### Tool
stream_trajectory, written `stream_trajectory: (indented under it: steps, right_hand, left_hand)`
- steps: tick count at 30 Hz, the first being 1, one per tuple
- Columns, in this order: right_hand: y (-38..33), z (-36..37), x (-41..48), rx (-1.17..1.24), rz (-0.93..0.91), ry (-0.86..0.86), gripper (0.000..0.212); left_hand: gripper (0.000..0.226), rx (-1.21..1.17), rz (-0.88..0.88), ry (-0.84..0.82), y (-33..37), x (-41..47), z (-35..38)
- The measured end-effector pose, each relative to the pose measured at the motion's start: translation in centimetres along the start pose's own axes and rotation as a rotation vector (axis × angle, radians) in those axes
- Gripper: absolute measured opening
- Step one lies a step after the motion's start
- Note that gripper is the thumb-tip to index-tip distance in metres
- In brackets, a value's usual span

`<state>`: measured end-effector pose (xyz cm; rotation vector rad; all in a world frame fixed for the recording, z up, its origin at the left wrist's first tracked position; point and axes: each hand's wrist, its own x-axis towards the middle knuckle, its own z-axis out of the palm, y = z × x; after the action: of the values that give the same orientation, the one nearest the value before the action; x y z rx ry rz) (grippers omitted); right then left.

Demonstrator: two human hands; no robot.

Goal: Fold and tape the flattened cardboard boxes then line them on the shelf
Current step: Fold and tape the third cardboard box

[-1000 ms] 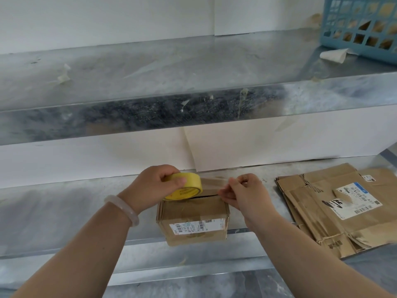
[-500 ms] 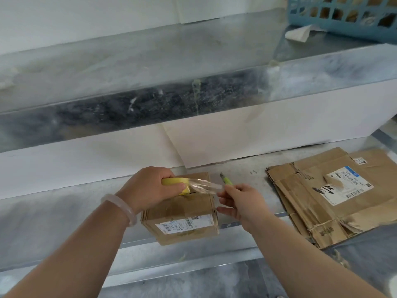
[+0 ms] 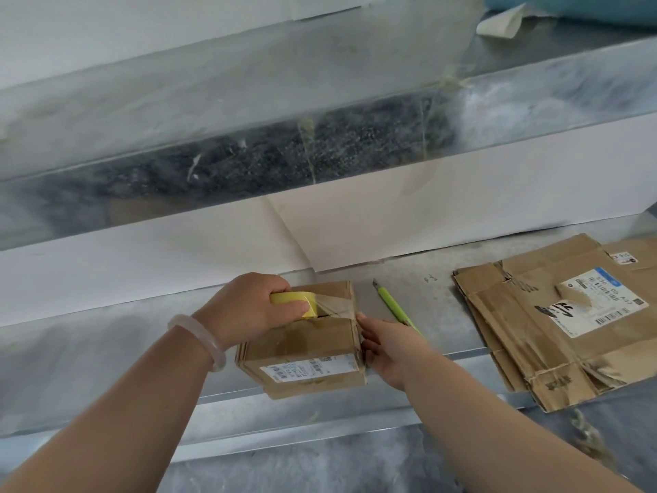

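A small brown box (image 3: 302, 345) sits on the lower shelf (image 3: 89, 350), left of the middle. Its near part juts out past the shelf's front edge. Its long axis runs left to right, roughly along that edge. The side with the white shipping label faces the person, and the closed flaps face up, with their seam also running left to right.

The left hand (image 3: 249, 307) rests on top of the box, its fingers and thumb curled tight around a yellow tape roll (image 3: 297, 304). A clear strip runs from the roll to the right, across the top towards the box's right edge. A pale bracelet (image 3: 199, 341) circles the left wrist.

The right hand (image 3: 385, 348) lies flat against the box's right side, with the fingers straight and held together and the fingertips at the top corner where the strip ends.

Just beside that hand a green knife (image 3: 393, 306) lies on the shelf. Its tip points away and to the left, and its near end is hidden by the hand.

Well to the right is a pile of flat boxes (image 3: 526, 332), the top one's label facing up, its near corner hanging over the shelf edge.

Above, the upper shelf (image 3: 249, 83) carries a scrap of paper (image 3: 501, 21) and a blue basket (image 3: 586, 5) at the far right.
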<state>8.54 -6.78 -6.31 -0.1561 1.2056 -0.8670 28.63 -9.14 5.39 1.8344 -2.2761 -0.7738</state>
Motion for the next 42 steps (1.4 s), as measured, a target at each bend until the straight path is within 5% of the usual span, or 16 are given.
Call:
stream_trajectory:
  steps: [6, 11, 14, 17, 21, 31, 42]
  right_hand:
    - [0.0, -0.5, 0.6, 0.019, 0.015, 0.015, 0.03]
    - [-1.2, -0.2, -0.6, -0.184, -0.083, 0.077, 0.035]
    - [-1.7, -0.1, -1.7, -0.519, -0.408, 0.212, 0.034]
    - [-2.0, 0.7, -3.1, -0.86, -0.816, -0.006, 0.06]
    - [-1.5, 1.3, -2.2, -1.337, -0.911, -0.149, 0.098]
    - [-1.0, 1.2, -1.1, -1.161, -0.97, -0.135, 0.071]
    - [-1.0, 1.0, -1.0, -1.149, -0.94, -0.149, 0.065]
  left_hand:
    - [0.04, -0.003, -0.003, -0.017, -0.1, 0.0, -0.1]
    - [0.023, 0.001, 0.02, -0.026, -0.1, 0.0, -0.1]
    - [0.021, -0.006, 0.03, -0.023, 0.0, -0.1, -0.2]
    - [0.024, -0.011, 0.039, -0.019, -0.1, -0.2, -0.1]
    - [0.025, -0.01, 0.048, -0.017, 0.1, -0.2, -0.3]
    - [0.037, -0.186, 0.085, -0.038, -1.6, -1.0, -2.5]
    - [0.049, 0.187, 0.009, 0.258, -2.7, -2.3, -3.6]
